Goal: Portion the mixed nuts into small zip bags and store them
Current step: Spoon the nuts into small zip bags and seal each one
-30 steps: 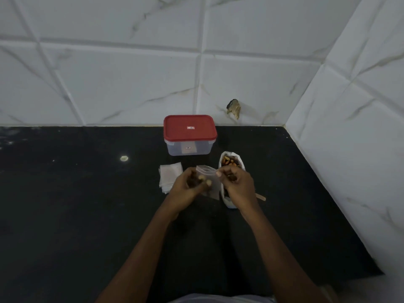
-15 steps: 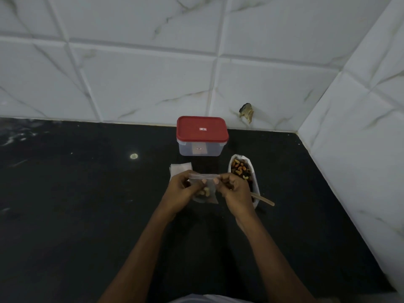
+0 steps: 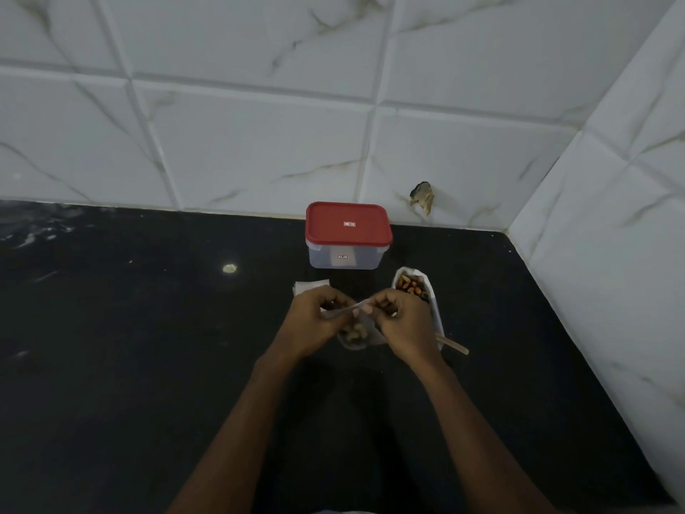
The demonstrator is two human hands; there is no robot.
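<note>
A small clear zip bag (image 3: 357,333) with a few nuts in its bottom hangs between my hands above the black counter. My left hand (image 3: 315,322) pinches the bag's top strip at the left end. My right hand (image 3: 406,324) pinches the same strip at the right end. Behind my right hand lies a white pouch of mixed nuts (image 3: 415,287), open at the top. A stack of empty zip bags (image 3: 309,285) peeks out beyond my left hand. A wooden spoon handle (image 3: 454,345) sticks out to the right of my right wrist.
A clear storage box with a red lid (image 3: 348,233) stands shut against the tiled back wall. A tiled side wall (image 3: 600,276) borders the black counter (image 3: 129,346) on the right. A small pale speck (image 3: 230,268) lies on the counter at left.
The bag's top has gone from loosely open to stretched flat between both hands. My hands now hold it by its two ends. The camera has tilted a little.
</note>
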